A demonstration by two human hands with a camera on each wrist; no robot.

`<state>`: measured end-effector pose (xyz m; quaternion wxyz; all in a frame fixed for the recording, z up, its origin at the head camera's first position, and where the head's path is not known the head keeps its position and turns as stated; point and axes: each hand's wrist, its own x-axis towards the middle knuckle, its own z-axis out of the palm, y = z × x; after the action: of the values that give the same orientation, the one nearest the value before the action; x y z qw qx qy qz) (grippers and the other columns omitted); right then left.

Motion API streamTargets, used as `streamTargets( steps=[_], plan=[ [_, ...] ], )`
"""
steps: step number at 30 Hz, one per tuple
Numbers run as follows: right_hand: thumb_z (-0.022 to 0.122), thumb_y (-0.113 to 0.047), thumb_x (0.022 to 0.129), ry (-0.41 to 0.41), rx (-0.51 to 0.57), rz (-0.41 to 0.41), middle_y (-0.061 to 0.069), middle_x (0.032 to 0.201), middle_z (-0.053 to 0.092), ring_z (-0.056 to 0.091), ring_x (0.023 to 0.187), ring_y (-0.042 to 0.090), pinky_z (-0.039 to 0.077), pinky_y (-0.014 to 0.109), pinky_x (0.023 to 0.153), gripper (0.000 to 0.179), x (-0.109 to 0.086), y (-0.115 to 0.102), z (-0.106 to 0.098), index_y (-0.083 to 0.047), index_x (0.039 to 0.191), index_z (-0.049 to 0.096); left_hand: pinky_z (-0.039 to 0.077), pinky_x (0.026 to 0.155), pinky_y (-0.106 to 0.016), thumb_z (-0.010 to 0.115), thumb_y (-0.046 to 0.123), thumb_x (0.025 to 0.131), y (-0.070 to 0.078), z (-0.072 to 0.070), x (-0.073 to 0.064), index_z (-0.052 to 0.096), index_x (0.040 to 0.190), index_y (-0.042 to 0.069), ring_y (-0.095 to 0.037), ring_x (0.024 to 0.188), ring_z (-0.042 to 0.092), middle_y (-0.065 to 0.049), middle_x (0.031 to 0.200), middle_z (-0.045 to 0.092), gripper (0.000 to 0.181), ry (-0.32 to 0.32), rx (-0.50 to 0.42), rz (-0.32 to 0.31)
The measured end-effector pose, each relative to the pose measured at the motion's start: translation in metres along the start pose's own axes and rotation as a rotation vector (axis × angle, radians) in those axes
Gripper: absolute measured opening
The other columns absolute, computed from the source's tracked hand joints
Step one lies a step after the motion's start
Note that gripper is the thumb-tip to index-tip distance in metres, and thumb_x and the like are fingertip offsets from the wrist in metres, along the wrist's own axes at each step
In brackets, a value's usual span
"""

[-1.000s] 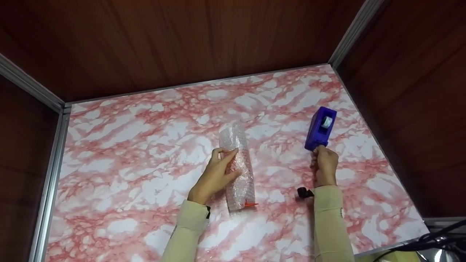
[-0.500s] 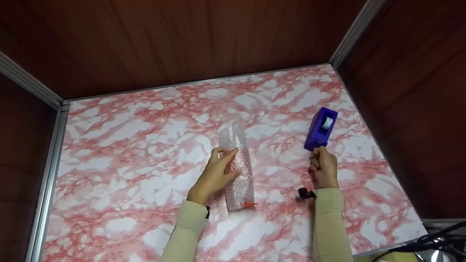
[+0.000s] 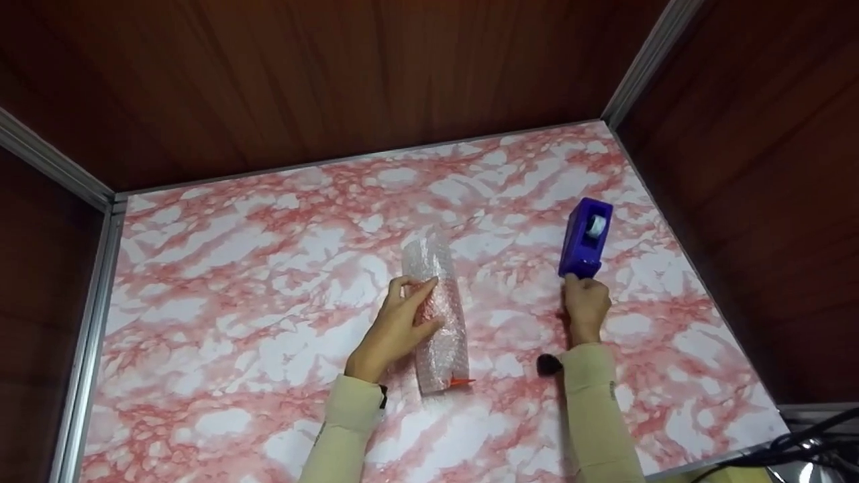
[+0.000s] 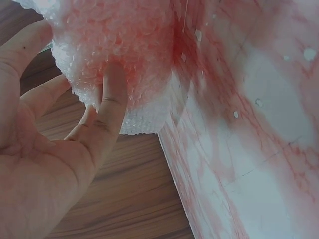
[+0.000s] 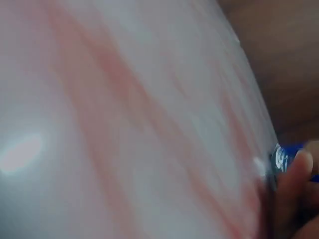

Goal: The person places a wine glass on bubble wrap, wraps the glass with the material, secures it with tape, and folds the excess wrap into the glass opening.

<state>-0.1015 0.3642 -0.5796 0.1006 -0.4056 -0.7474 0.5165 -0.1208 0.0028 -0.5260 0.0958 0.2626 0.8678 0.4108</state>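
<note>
A roll of bubble wrap (image 3: pixel 441 335) lies lengthwise on the marbled table, with a thin orange tip (image 3: pixel 462 382) poking out near its lower end. My left hand (image 3: pixel 396 325) holds the roll from its left side, thumb and fingers round it. In the left wrist view, the fingers touch the bubbly surface (image 4: pixel 144 74). To the right stands a purple-blue tape dispenser (image 3: pixel 576 245) with a roll of tape (image 3: pixel 596 226) in it. My right hand (image 3: pixel 588 303), fingers curled, pinches at the dispenser's near end, apparently the tape's end. The pinched strip itself is too small to make out.
Dark wood-patterned panels (image 3: pixel 302 80) with metal frame rails enclose the table (image 3: pixel 235 302) at the back and sides. Black cables (image 3: pixel 792 446) hang by the near right corner. A black wrist camera (image 3: pixel 549 365) juts from the right sleeve.
My right hand has moved slightly left at the dispenser's near end, and its fingers have drawn closer together. The dispenser has shifted a little left. My left hand keeps its place on the roll.
</note>
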Motion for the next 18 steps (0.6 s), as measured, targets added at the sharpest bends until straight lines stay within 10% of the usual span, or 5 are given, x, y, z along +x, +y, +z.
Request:
streamTargets(
  steps=[9, 18],
  plan=[
    [0.059, -0.026, 0.103, -0.404, 0.394, -0.059, 0.015, 0.087, 0.067, 0.053, 0.052, 0.016, 0.049, 0.030, 0.043, 0.035, -0.020, 0.011, -0.002, 0.008, 0.106, 0.056, 0.045, 0.099, -0.040, 0.075, 0.028, 0.092, -0.001, -0.001, -0.004, 0.042, 0.154, 0.019, -0.028, 0.120, 0.050, -0.012, 0.143, 0.032, 0.071, 0.015, -0.026, -0.019],
    [0.055, -0.031, 0.104, -0.713, 0.287, -0.326, 0.028, 0.088, 0.049, 0.046, 0.067, 0.031, 0.043, 0.034, 0.059, 0.045, -0.047, -0.005, 0.004, 0.013, 0.108, 0.049, 0.042, 0.103, -0.039, 0.074, 0.032, 0.093, -0.003, -0.002, -0.002, 0.042, 0.154, 0.019, -0.027, 0.124, 0.047, -0.011, 0.142, 0.033, 0.070, -0.005, -0.009, 0.007]
  ],
)
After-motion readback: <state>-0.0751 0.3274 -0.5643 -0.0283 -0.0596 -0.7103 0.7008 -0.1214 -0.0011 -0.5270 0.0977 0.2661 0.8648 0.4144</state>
